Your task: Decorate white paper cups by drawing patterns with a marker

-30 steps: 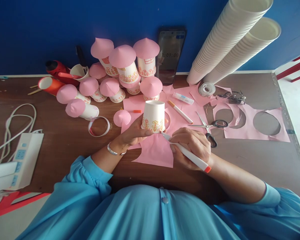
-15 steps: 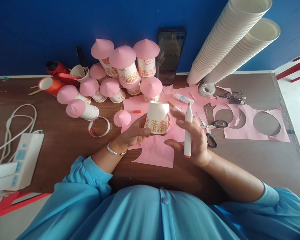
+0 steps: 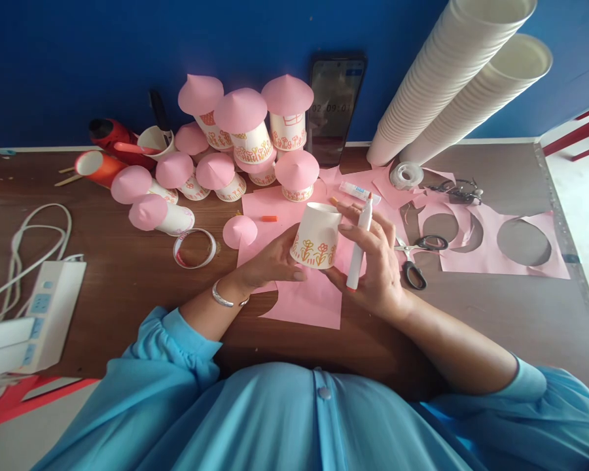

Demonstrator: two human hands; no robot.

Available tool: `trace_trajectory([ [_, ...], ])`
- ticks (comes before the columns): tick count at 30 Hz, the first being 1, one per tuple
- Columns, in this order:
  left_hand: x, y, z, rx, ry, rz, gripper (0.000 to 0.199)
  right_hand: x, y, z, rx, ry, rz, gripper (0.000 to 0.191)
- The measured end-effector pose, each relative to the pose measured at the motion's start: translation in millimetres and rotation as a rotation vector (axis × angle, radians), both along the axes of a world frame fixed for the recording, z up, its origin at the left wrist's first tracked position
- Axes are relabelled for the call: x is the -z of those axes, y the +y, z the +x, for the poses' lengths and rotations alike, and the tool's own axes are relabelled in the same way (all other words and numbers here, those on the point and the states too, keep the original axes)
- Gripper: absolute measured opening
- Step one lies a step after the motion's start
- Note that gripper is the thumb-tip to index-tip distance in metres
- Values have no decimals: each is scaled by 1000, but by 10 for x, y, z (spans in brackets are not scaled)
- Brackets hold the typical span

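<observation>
Upside down and slightly tilted, a white paper cup [image 3: 316, 229] with flowers drawn in orange and yellow along its rim is gripped by my left hand [image 3: 271, 263]. An uncapped white marker [image 3: 360, 247] with an orange tip stands between the fingers of my right hand [image 3: 383, 278], tip pointing up. The fingers of that hand also reach the cup's right side. Beneath both hands lies pink paper [image 3: 314, 304]. A small pink paper cone [image 3: 240, 232] and an orange marker cap [image 3: 269, 218] lie left of the cup.
Several decorated cups with pink cone roofs [image 3: 240, 111] stand at the back. A phone [image 3: 334, 111] leans on the blue wall beside tall stacks of paper cups [image 3: 446, 78]. Scissors [image 3: 414, 275], tape [image 3: 406, 175] and cut pink paper [image 3: 476, 255] lie right; a power strip [image 3: 53, 314] lies left.
The cup has shifted a little right and turned in my left hand. My right hand has moved left with the marker, bringing its fingers to the cup's side.
</observation>
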State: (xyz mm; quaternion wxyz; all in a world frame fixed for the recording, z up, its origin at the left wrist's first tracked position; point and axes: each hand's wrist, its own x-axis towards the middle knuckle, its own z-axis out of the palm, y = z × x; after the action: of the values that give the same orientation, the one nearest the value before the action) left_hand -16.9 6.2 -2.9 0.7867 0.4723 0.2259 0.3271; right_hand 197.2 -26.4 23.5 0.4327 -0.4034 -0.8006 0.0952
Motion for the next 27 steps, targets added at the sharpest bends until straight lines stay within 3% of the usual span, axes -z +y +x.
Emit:
trace_trajectory([
  [10,14,-15,10,-67,32,-23,64,2,8,-8,0,5,47,71],
  [15,51,6,19,-136,-42,-53,56,-61,-67,53,-59,107,119,51],
  [21,49,-5,18,-164,-47,-40,56,-209,-133,43,-159,39,147,25],
  [27,55,-4,25,-172,-14,-48,59,-196,-127,-19,-185,70,124,19],
])
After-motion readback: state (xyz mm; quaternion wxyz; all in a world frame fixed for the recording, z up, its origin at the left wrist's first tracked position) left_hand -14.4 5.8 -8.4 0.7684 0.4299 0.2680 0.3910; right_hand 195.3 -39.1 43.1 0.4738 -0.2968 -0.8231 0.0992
